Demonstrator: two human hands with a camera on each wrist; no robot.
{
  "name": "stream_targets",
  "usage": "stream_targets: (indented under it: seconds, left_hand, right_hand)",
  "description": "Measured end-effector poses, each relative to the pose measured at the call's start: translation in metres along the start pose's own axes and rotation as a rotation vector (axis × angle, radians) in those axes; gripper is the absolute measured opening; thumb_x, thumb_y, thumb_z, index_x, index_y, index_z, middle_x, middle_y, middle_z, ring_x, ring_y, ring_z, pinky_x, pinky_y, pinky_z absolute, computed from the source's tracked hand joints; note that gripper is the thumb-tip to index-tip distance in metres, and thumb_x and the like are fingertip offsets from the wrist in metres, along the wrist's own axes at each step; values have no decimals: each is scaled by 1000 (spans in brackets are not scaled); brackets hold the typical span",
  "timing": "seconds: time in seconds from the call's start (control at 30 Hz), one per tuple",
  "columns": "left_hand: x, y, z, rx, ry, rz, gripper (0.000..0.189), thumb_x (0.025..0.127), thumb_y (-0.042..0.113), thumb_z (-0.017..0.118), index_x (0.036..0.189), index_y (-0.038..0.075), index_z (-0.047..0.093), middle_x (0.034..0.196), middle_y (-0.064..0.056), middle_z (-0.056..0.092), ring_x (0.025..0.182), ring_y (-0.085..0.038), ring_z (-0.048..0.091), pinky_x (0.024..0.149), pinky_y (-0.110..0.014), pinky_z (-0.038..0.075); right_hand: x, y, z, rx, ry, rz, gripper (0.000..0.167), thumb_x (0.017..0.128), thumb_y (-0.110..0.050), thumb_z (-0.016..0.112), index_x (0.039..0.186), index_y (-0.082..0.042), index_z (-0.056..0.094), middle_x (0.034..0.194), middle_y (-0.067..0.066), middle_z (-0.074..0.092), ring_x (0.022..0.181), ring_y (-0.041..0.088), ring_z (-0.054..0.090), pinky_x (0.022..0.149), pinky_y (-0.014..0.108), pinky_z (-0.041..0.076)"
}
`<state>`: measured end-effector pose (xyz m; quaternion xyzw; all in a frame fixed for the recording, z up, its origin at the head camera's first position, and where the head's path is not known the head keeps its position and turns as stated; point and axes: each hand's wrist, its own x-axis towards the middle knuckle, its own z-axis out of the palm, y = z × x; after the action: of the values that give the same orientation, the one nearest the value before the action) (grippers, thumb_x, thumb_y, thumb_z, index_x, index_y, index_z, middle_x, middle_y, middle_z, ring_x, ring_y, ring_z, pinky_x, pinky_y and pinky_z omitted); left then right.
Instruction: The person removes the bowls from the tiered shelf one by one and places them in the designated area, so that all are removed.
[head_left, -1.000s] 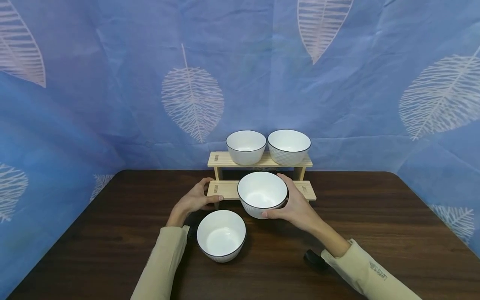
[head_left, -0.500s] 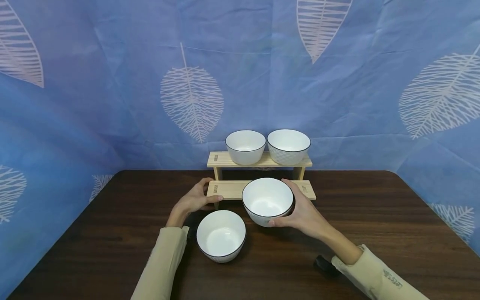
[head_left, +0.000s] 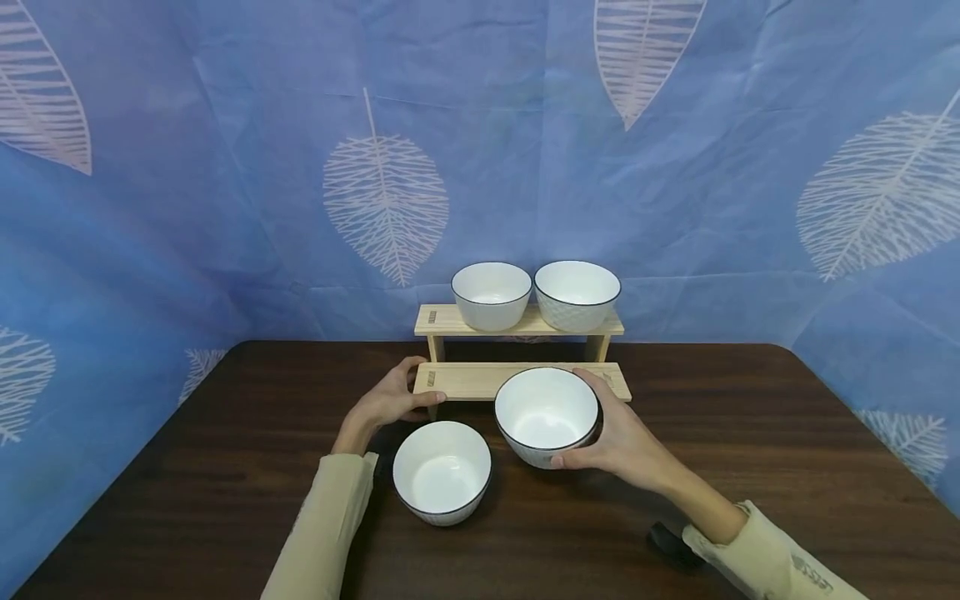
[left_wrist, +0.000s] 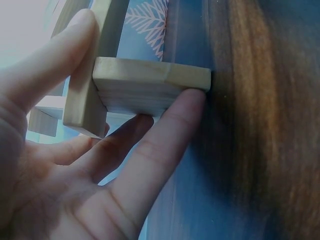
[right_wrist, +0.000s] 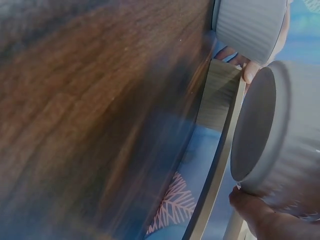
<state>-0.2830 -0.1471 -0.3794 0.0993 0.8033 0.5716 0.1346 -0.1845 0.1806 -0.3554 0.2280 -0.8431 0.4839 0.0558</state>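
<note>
My right hand (head_left: 626,442) grips a white, dark-rimmed bowl (head_left: 546,417) from its right side, thumb at the front. In the right wrist view this bowl (right_wrist: 295,135) is off the table, its underside showing. My left hand (head_left: 386,400) holds the left end of the lower shelf of a two-tier wooden rack (head_left: 468,381). The left wrist view shows the thumb over the rack's board (left_wrist: 82,95) and fingers against its leg (left_wrist: 150,82). A second bowl (head_left: 442,471) stands on the table, just right of the left forearm.
Two more white bowls, a left one (head_left: 491,296) and a right one (head_left: 577,296), sit side by side on the upper shelf (head_left: 442,319). Behind the dark wooden table (head_left: 187,467) hangs a blue leaf-print cloth (head_left: 525,167).
My right hand has drawn the gripped bowl toward me and to the right, uncovering more of the lower shelf. My left hand stays in place on the rack.
</note>
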Motion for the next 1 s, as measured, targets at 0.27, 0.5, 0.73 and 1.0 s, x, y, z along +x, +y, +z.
stream_targets:
  seconds: [0.27, 0.5, 0.73, 1.0]
  left_hand:
    - [-1, -2, 0, 1, -2, 1, 73, 95, 4, 71, 151, -4, 26, 131, -29, 51, 107, -39, 64, 86, -53, 57]
    - [-1, 0, 0, 4, -3, -1, 73, 94, 4, 71, 151, -4, 26, 133, -29, 50, 109, -40, 64, 87, -53, 57]
    - [-3, 0, 1, 5, -1, -10, 80, 95, 4, 71, 156, -4, 20, 139, -31, 45, 114, -44, 61, 88, -55, 56]
    - [0, -1, 0, 6, 10, -15, 80, 94, 3, 71, 156, -4, 21, 137, -29, 48, 113, -42, 62, 89, -54, 56]
  right_hand:
    - [-10, 1, 0, -45, -10, 6, 108, 65, -21, 95, 149, 4, 33, 137, 28, 50, 112, 40, 60, 89, 54, 52]
    - [-16, 0, -2, -48, -32, 31, 108, 65, -22, 95, 149, 5, 32, 136, 29, 51, 111, 39, 60, 87, 53, 53]
    - [-21, 1, -5, -64, -59, 30, 110, 65, -22, 94, 150, 6, 31, 136, 30, 50, 112, 40, 60, 84, 52, 53]
    - [-22, 0, -7, -73, -123, 35, 111, 65, -24, 94, 151, 5, 31, 136, 29, 51, 113, 39, 59, 84, 51, 53]
